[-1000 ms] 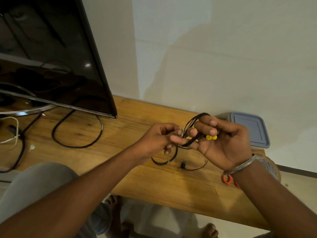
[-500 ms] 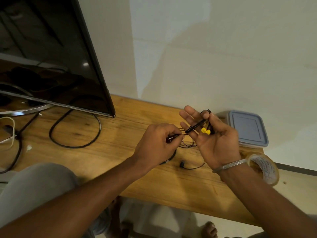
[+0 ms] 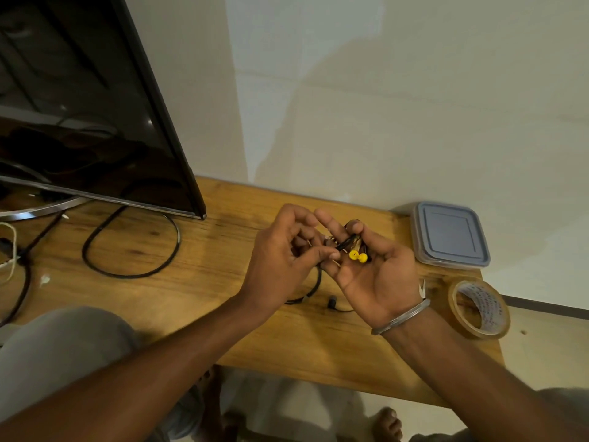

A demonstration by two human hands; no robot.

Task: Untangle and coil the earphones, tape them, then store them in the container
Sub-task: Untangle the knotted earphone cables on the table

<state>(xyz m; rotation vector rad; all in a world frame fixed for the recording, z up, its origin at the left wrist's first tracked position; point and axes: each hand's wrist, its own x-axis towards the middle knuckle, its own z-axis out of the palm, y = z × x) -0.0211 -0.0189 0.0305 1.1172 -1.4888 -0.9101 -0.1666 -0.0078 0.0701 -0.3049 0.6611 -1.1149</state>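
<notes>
Wooden desk (image 3: 223, 298) against a pale wall, and over its middle, still winding. Tightened right up since a second ago: gone the wide loop over the right-hand fingers, down now to a small bundle of earphones (image 3: 357, 253) with yellow buds, pinned by the thumb across the upturned right hand (image 3: 379, 279). Closed in too with the left hand (image 3: 280, 260), pressed up against those fingers and pinching the cable just beside the bundle. Means coiling nearly finished, by the look of it, but not quite: trailing below both hands onto the desk, a last slack tail (image 3: 315, 288) with its plug (image 3: 331, 303) lying toward the front edge. Waiting untouched: tape roll (image 3: 478, 309) at the right edge, lidded container (image 3: 449, 237) at the far right corner, well apart from either hand. Next, probably, taking in that tail before reaching for tape.
</notes>
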